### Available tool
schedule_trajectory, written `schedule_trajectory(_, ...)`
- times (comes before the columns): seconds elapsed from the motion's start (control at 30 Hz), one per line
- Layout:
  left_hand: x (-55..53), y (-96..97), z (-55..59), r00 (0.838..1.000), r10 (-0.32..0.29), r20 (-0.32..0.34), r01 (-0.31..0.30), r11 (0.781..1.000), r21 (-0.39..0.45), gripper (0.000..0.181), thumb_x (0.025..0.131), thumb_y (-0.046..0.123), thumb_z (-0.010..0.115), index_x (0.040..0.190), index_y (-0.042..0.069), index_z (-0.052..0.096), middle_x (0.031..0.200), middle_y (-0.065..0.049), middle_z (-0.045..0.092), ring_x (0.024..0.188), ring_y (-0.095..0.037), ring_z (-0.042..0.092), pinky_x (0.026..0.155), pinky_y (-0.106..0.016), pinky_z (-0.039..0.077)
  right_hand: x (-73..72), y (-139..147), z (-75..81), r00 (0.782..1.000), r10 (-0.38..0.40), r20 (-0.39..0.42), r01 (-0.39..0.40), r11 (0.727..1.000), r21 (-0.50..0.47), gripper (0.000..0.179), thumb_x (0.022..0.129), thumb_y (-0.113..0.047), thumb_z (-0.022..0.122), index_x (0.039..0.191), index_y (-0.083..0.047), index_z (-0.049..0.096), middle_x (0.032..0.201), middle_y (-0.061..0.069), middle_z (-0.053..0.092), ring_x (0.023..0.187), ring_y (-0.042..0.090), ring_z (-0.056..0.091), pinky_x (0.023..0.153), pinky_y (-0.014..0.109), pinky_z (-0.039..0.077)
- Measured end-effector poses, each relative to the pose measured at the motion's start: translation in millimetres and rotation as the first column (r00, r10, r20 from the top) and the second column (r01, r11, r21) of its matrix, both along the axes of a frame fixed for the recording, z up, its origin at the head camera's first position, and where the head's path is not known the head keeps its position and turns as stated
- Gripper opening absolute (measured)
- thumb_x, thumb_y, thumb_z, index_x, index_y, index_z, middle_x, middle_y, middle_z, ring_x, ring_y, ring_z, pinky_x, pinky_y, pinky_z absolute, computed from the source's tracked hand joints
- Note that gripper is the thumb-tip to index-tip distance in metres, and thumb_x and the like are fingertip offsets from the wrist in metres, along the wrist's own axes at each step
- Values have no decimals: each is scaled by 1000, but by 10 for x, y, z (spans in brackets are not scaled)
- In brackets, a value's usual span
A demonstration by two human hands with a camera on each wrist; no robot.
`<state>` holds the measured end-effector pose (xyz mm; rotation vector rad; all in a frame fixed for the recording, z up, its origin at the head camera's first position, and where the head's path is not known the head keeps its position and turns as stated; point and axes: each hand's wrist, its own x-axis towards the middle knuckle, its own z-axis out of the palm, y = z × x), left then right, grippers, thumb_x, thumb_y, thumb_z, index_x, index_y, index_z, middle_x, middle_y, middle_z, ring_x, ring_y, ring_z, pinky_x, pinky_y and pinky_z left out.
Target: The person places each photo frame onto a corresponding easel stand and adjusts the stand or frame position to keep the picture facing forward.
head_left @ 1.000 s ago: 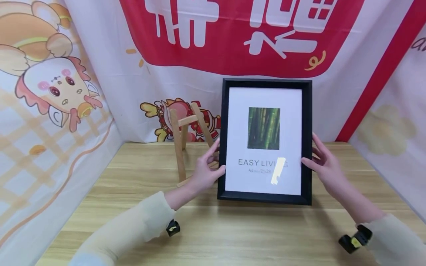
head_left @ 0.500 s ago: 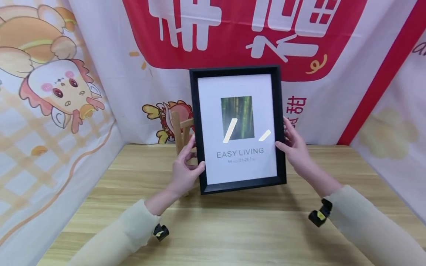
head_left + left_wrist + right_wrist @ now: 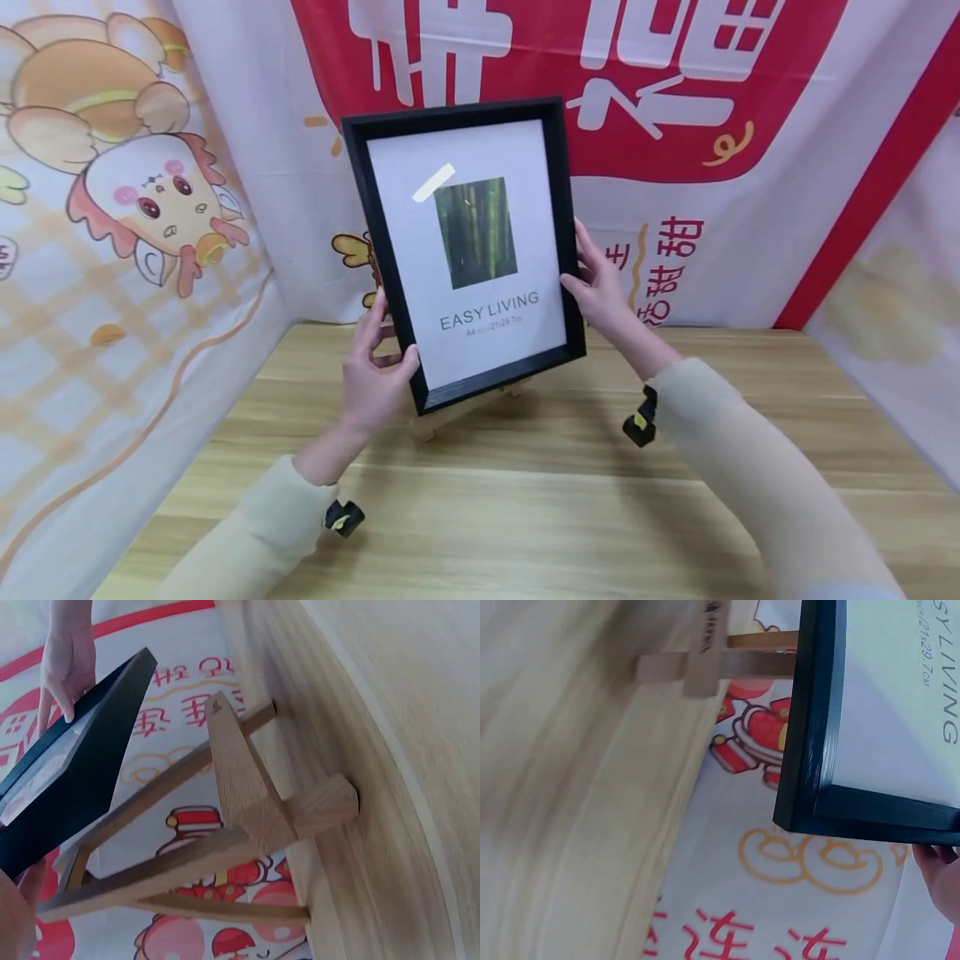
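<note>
A black picture frame [image 3: 487,375] with a white insert and a green bamboo picture hangs tilted in front of a small wooden easel [image 3: 247,787]. My left hand [image 3: 371,371] grips its lower left side, thumb on the front and fingers behind. On the opposite side my right hand [image 3: 600,287] holds the edge the same way. In the left wrist view the frame's lower edge is raised above the easel's ledge, with a gap between them. From the head view the frame covers most of the easel; only its ledge and feet show below.
The easel stands on a wood-grain table [image 3: 480,517]. Behind it hangs a white and red printed cloth [image 3: 675,208], and a cartoon-printed cloth [image 3: 127,333] lines the left side. Both sleeves carry small black wrist devices [image 3: 641,421].
Both hands have carried the frame left and upward, from beside the easel to in front of it. The frame has tipped so that its right side sits higher.
</note>
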<state>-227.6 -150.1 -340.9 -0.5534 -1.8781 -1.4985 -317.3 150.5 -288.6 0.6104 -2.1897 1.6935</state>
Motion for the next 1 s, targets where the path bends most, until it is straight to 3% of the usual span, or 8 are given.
schedule_trajectory(0.17, -3, -82, -10, 995, 76, -64, -74, 997, 34, 82, 79, -18, 63, 150, 13, 37, 131, -14, 51, 97, -24, 57, 70, -18, 56, -98, -239, 65, 1000, 15, -13, -16, 997, -70, 80, 95, 11, 50, 152, -38, 28, 148, 9, 42, 125, 28, 50, 101, 45, 46)
schedule_trajectory(0.33, 9, -208, -71, 988, 143, -58, -142, 990, 24, 80, 81, -16, 63, 151, 14, 37, 134, -11, 50, 99, -20, 57, 73, -15, 54, -172, -448, 44, 999, 2, -38, -4, 997, -72, 79, 94, 11, 52, 153, -35, 28, 145, 11, 46, 123, 27, 53, 99, 42, 47)
schedule_trajectory(0.7, 83, -338, -347, 985, 174, -17, -175, 984, -37, 84, 82, -17, 61, 153, 18, 32, 133, -14, 48, 100, -20, 55, 74, -15, 54, -299, -637, -292, 999, 49, -10, -49, 995, -82, 77, 92, 16, 51, 154, -24, 30, 146, 13, 46, 121, 30, 54, 97, 40, 49)
schedule_trajectory(1.0, 19, -326, -407, 988, 155, 12, -154, 986, -65, 85, 84, -16, 60, 154, 23, 29, 135, -12, 47, 102, -23, 55, 75, -16, 54, -355, -619, -404, 999, 40, 9, -38, 993, -112, 79, 89, 20, 52, 154, -20, 30, 150, 11, 41, 120, 34, 54, 96, 39, 50)
